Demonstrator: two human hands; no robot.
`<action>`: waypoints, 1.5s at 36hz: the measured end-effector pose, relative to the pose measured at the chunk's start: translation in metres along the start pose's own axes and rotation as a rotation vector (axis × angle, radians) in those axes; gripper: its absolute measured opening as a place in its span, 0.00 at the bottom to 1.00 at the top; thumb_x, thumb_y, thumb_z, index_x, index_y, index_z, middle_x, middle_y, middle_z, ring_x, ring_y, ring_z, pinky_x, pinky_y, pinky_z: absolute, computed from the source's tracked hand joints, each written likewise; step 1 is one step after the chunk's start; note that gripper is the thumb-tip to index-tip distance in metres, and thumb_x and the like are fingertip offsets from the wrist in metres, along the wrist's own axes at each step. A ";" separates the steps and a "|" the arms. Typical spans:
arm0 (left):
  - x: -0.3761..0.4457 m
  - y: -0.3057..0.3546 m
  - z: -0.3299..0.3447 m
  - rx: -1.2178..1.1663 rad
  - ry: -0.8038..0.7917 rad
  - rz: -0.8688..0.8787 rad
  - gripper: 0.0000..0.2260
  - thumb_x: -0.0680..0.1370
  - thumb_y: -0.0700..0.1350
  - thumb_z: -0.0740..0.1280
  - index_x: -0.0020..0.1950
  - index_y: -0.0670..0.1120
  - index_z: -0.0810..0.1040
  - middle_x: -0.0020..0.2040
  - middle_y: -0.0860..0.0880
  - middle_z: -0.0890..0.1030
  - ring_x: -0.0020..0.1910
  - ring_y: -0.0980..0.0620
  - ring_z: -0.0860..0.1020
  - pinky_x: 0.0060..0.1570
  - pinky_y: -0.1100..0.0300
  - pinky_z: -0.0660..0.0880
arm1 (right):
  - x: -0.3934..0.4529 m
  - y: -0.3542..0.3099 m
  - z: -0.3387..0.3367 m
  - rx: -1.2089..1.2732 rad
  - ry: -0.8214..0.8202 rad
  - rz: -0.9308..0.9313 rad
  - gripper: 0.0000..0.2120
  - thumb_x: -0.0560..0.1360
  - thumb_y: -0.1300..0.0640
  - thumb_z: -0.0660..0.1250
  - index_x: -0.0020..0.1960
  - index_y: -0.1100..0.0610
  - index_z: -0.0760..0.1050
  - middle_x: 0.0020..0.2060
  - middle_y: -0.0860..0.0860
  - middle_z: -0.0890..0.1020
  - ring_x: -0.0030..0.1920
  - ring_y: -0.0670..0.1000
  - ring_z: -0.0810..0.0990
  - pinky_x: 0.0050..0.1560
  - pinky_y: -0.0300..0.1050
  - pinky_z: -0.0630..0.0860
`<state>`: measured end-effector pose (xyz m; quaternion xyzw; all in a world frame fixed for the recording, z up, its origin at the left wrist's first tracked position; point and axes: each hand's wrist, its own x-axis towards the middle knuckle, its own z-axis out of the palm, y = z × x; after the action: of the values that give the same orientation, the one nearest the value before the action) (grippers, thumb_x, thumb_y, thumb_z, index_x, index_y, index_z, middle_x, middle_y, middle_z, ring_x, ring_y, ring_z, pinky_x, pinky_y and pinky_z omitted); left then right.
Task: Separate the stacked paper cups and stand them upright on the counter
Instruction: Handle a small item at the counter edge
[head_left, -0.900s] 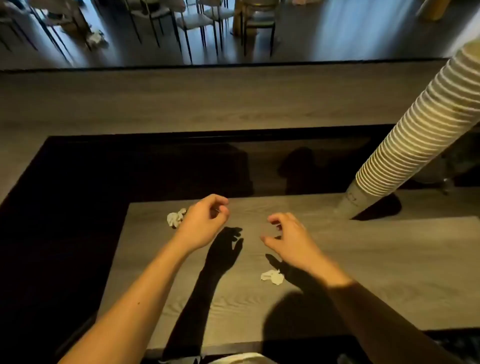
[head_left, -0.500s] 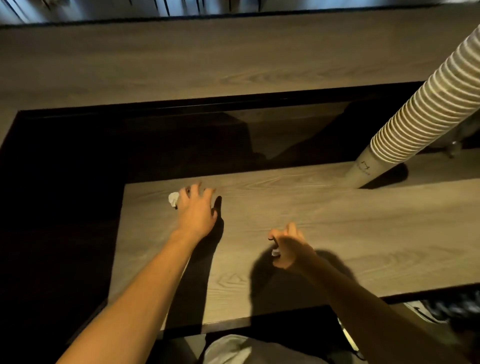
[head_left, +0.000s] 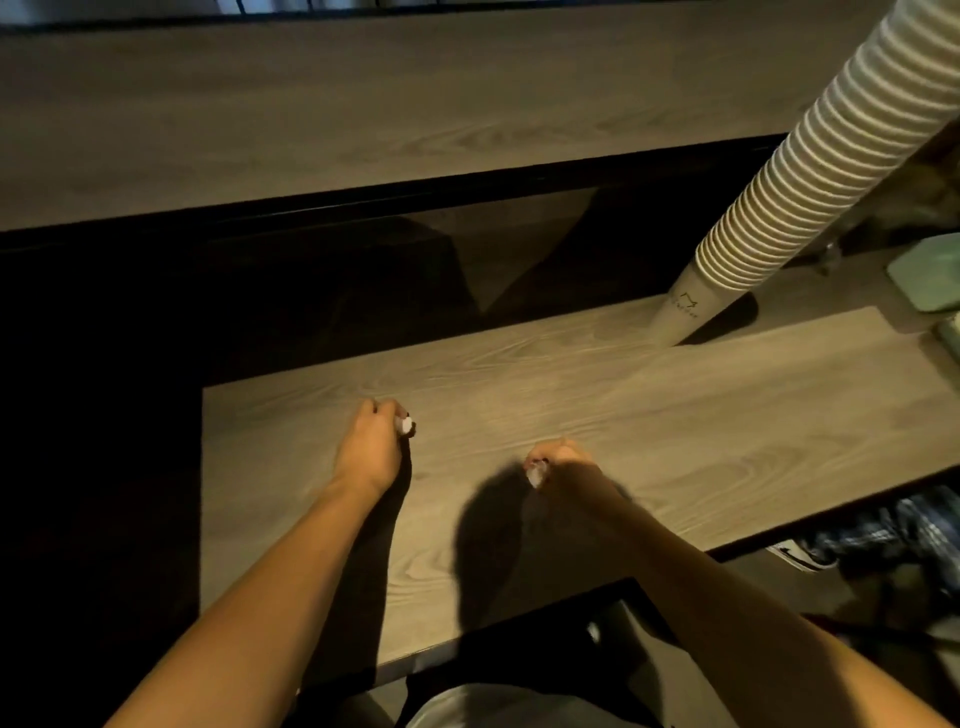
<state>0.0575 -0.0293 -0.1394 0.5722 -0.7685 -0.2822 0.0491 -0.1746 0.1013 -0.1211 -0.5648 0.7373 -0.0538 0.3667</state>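
Left hand (head_left: 370, 453) and right hand (head_left: 562, 463), both over the wooden counter (head_left: 675, 415), each with fingers curled around a small white scrap of paper: one scrap (head_left: 404, 426) at the left fingertips, the other (head_left: 536, 474) in the right fist. The tall stack of paper cups (head_left: 810, 176) stands at the counter's far right, leaning in this view, well apart from both hands. A pale green tray (head_left: 930, 270) lies just beyond it.

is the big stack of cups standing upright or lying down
Upright: the stack of paper cups stands base-down on the counter, rims facing up. Its lean may be the wide lens.
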 end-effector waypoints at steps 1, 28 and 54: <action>-0.001 0.009 0.004 -0.019 -0.002 0.009 0.14 0.76 0.34 0.64 0.58 0.47 0.76 0.58 0.44 0.75 0.57 0.43 0.75 0.58 0.50 0.74 | -0.005 0.005 -0.001 0.055 0.046 0.002 0.11 0.70 0.53 0.60 0.42 0.57 0.80 0.40 0.55 0.79 0.44 0.56 0.76 0.46 0.46 0.69; -0.184 0.380 0.324 -0.066 -0.787 0.382 0.13 0.77 0.46 0.70 0.60 0.44 0.76 0.48 0.48 0.82 0.46 0.52 0.79 0.41 0.66 0.69 | -0.310 0.366 0.045 0.923 0.842 0.898 0.04 0.78 0.52 0.70 0.47 0.50 0.75 0.43 0.50 0.81 0.45 0.50 0.80 0.43 0.45 0.74; -0.171 0.414 0.422 -0.103 -0.790 0.282 0.09 0.79 0.44 0.65 0.58 0.44 0.77 0.43 0.51 0.80 0.44 0.51 0.80 0.48 0.63 0.73 | -0.276 0.435 0.087 0.938 0.671 0.865 0.09 0.79 0.58 0.69 0.57 0.59 0.77 0.41 0.49 0.79 0.43 0.50 0.78 0.39 0.33 0.67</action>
<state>-0.4051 0.3620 -0.2476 0.3062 -0.7838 -0.5085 -0.1826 -0.4415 0.5263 -0.2658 0.0416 0.8672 -0.3852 0.3129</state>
